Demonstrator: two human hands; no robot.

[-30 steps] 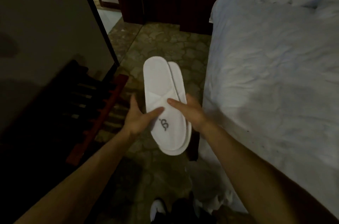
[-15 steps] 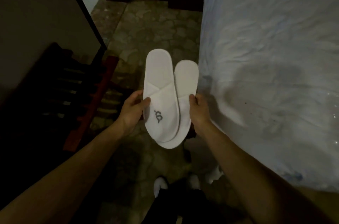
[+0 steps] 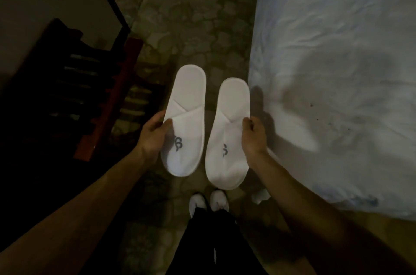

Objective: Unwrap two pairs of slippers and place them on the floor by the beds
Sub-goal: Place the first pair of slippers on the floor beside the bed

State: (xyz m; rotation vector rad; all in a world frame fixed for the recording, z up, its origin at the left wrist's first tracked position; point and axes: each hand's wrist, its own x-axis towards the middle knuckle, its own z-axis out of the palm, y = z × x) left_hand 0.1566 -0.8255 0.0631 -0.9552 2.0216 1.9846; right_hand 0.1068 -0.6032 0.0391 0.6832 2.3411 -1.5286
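Two flat white slippers with a grey logo are held side by side above the floor, apart from each other. My left hand grips the left slipper by its outer edge. My right hand grips the right slipper by its outer edge. Both slippers point away from me and are unwrapped. The bed with its white cover lies just right of the right slipper.
A stone-patterned floor runs ahead between the bed and a dark wooden slatted rack on the left. A wall stands at upper left. My white shoes are below the slippers. A white scrap lies by the bed.
The two slippers were stacked together, then fanned, and are now pulled apart, one in each hand. My view has tilted down toward the floor.
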